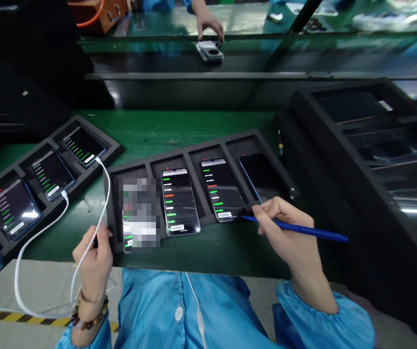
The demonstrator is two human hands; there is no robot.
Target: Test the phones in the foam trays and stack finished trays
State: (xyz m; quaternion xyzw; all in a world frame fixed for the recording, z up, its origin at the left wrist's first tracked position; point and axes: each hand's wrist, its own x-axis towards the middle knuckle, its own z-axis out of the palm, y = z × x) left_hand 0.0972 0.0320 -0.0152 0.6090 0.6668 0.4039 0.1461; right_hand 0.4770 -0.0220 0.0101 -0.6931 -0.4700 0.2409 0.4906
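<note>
My left hand (94, 254) is closed at the lower left corner of a dark foam tray (172, 160), thumb and fingers pinching its edge. A white charging cable (107, 184) runs across that hand. My right hand (288, 230) grips a blue pen (310, 230), its tip pointing left at the lower edge of a lit phone (221, 191). The fingertips are close to the bottom of a dark-screened phone (261, 174) in the rightmost slot. Another lit phone (181, 201) lies in the slot to the left. The leftmost phone (127, 242) is mostly blurred out.
A second foam tray (81, 177) at left holds several phones, some with white cables plugged in. Stacked dark trays (339, 140) rise on the right. Beyond the black rail (193, 92), another person's hand (208, 22) touches a small white stack (210, 51).
</note>
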